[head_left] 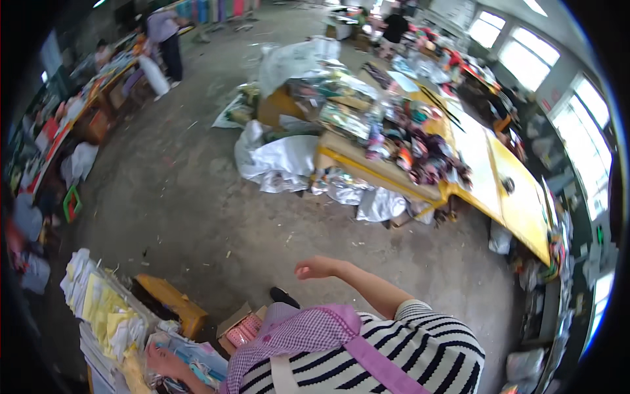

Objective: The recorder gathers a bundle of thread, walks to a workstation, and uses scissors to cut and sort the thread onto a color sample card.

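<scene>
My right hand [315, 267] is held out in front of my body above the concrete floor, its fingers loosely bent and nothing in them. At the lower left, my left hand [165, 362] is beside a bin of light blue and white pieces [200, 354]; its fingers are blurred, and I cannot tell if they hold anything. Next to that bin lies a heap of white and yellow cloth or paper [108, 308]. Close to my body stands an open cardboard box [226, 323] with pink patterned rolls or packs [244, 330] in it.
A brown box [172, 303] stands beyond the bin. Ahead, a long yellow-edged table [380, 176] carries piled coloured cloth and clear packs, with white sacks [285, 157] at its foot. Along the left runs another loaded table [79, 108], where a person [164, 39] stands. Windows line the right.
</scene>
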The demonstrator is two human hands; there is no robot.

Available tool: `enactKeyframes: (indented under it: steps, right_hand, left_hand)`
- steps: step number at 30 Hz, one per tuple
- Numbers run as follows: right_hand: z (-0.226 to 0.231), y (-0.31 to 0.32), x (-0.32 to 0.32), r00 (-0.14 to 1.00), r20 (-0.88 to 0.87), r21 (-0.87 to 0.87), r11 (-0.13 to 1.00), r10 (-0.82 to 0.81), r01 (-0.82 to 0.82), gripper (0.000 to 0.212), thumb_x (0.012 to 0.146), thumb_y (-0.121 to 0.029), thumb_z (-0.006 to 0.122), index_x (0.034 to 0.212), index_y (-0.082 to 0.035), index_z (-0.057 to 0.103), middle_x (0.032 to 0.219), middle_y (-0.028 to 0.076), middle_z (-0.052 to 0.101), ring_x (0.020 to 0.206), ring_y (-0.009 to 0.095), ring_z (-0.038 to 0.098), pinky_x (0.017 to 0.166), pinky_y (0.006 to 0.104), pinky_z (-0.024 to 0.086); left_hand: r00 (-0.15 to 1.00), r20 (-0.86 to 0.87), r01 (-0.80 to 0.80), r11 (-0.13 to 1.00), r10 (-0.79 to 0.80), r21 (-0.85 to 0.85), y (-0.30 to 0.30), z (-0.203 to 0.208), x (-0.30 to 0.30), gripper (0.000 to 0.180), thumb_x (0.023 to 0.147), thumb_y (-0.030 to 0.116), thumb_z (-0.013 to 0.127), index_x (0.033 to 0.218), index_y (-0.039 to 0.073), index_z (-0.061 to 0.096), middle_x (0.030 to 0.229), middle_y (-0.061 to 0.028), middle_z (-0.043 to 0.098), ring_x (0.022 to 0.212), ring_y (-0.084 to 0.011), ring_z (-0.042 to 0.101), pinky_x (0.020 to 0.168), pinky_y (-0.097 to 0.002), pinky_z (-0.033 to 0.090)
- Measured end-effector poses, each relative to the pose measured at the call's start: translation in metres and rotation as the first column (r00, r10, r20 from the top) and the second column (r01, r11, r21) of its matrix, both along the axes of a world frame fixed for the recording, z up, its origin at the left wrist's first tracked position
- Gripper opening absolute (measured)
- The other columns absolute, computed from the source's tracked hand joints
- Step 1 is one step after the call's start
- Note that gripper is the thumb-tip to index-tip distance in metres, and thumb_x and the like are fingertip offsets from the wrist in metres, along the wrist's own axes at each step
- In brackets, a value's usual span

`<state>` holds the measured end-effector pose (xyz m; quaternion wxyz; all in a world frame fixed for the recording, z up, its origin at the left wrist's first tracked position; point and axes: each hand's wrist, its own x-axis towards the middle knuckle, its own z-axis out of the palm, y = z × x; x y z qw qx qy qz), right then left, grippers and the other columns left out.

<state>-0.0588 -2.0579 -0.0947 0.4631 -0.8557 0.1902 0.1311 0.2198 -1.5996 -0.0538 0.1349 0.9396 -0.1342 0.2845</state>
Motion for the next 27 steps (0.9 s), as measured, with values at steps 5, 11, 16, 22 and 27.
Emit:
enactKeyframes:
  steps: [5, 11, 16, 22, 27]
  right_hand:
    - [-0.101, -0.071, 0.007, 0.962, -0.182, -0.22, 0.962, -0.206, 0.164, 0.035, 0.082, -0.037, 0.062, 0.107, -0.011, 0.063, 0.093, 0.012, 0.067, 0.085, 0.027, 0.064, 0.074, 0.0371, 0.049]
    - [-0.146, -0.156, -0.024, 0.716, -0.692, 0.024, 0.989, -0.09, 0.148, 0.023, 0.073, -0.032, 0.064, 0.085, -0.012, 0.066, 0.091, 0.011, 0.065, 0.081, 0.027, 0.061, 0.068, 0.0384, 0.049]
    - [-0.148, -0.236, 0.118, 0.639, -0.761, 0.083, 0.962, -0.107, 0.259, 0.018, 0.074, -0.027, 0.062, 0.079, -0.01, 0.065, 0.079, 0.01, 0.064, 0.069, 0.025, 0.059, 0.061, 0.0369, 0.048]
    - [-0.154, -0.34, 0.49, 0.87, -0.485, 0.119, 0.978, -0.095, 0.173, 0.015, 0.075, -0.022, 0.06, 0.072, -0.008, 0.064, 0.066, 0.008, 0.062, 0.055, 0.023, 0.057, 0.052, 0.0351, 0.047]
    - [-0.179, -0.355, 0.849, 0.957, 0.094, -0.246, 0.938, 0.275, -0.246, 0.01, 0.081, -0.017, 0.055, 0.078, -0.011, 0.062, 0.069, 0.005, 0.061, 0.054, 0.018, 0.055, 0.046, 0.033, 0.043]
  left_hand:
    - [0.907, -0.266, 0.133, 0.822, -0.326, -0.554, -0.092, -0.016, 0.075, 0.014, 0.083, 0.008, 0.058, 0.095, 0.003, 0.063, 0.096, -0.0131, 0.064, 0.09, -0.03, 0.059, 0.083, -0.0401, 0.044]
    - [0.876, -0.306, 0.307, 0.921, -0.372, -0.24, -0.154, 0.028, 0.155, 0.016, 0.079, 0.009, 0.063, 0.094, 0.006, 0.063, 0.091, -0.012, 0.063, 0.088, -0.0305, 0.057, 0.079, -0.0384, 0.044]
    - [0.776, -0.587, 0.142, 0.97, -0.232, -0.196, -0.166, 0.015, 0.212, 0.018, 0.08, 0.016, 0.061, 0.096, 0.007, 0.064, 0.092, -0.0117, 0.065, 0.091, -0.0313, 0.059, 0.078, -0.0396, 0.047]
    - [0.812, -0.583, -0.164, 0.958, -0.006, -0.237, -0.173, 0.033, 0.254, 0.021, 0.081, 0.021, 0.06, 0.097, 0.008, 0.065, 0.092, -0.0133, 0.065, 0.088, -0.0313, 0.061, 0.076, -0.041, 0.049]
    - [0.852, -0.519, -0.262, 0.913, 0.067, -0.313, -0.16, 0.028, 0.339, 0.02, 0.082, 0.022, 0.059, 0.098, 0.011, 0.065, 0.088, -0.012, 0.065, 0.085, -0.0312, 0.061, 0.073, -0.0412, 0.049]
